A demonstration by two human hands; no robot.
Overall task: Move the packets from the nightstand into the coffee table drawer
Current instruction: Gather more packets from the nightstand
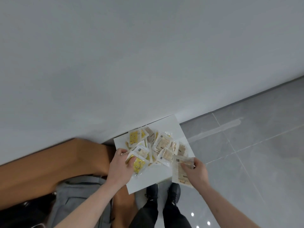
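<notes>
A view looking straight down from a person's head onto a small white nightstand (158,178) set against a pale grey wall (131,55). A loose heap of packets (156,143) lies on its top, spread from the centre toward the 12 o'clock edge; some are yellow, others clear with tan contents, and they overlap one another.

The left hand (119,167) reaches in from 7 o'clock, its fingers curled round a yellow packet (139,164) at the 9 o'clock side of the heap. The right hand (195,171) comes in from 5 o'clock and pinches a clear tan packet (180,171), held at the 3 o'clock edge of the nightstand and hanging partly past it.

Just beside the nightstand at 9 o'clock is a brown padded surface (57,162), with a grey garment (79,195) lying on it. At 6 o'clock, the person's black shoes (162,193) stand on a glossy grey tiled floor (255,145), which stretches away toward 3 o'clock.
</notes>
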